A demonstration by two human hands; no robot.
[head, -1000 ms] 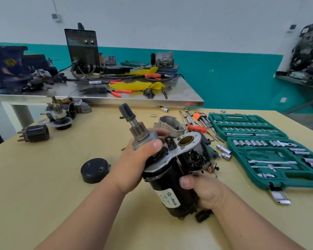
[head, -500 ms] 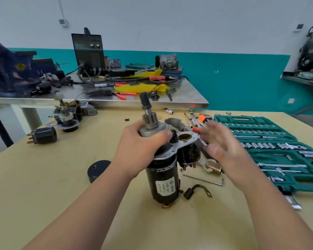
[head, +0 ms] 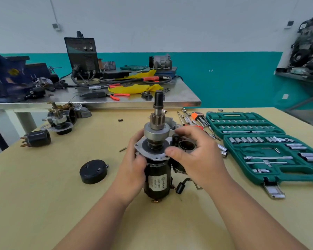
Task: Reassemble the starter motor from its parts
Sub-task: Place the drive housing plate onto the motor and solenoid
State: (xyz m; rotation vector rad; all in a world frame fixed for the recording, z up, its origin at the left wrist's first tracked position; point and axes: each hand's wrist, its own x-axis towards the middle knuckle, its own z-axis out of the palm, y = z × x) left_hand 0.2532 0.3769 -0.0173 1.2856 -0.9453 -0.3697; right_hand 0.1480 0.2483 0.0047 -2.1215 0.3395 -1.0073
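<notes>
The starter motor (head: 157,179) stands upright on the yellow table (head: 43,204), a black labelled cylinder with a silver flange and its pinion shaft (head: 156,121) pointing up. My left hand (head: 134,168) grips the body just under the flange from the left. My right hand (head: 193,156) curls round the black solenoid (head: 187,146) fixed to the motor's right side, thumb on the flange edge. A black round end cap (head: 93,171) lies on the table to the left. A silver nose housing (head: 172,123) shows partly behind the shaft.
An open green socket set (head: 271,150) fills the right side, with loose sockets (head: 222,150) and hex keys (head: 199,119) near it. A black plug part (head: 36,138) and another dismantled unit (head: 61,120) sit at the left. A steel bench (head: 170,101) with a welder stands behind.
The motor went from tilted in both hands to standing upright on the table. My left hand slid from the pinion down to the body. My right hand let go, then came back onto the solenoid.
</notes>
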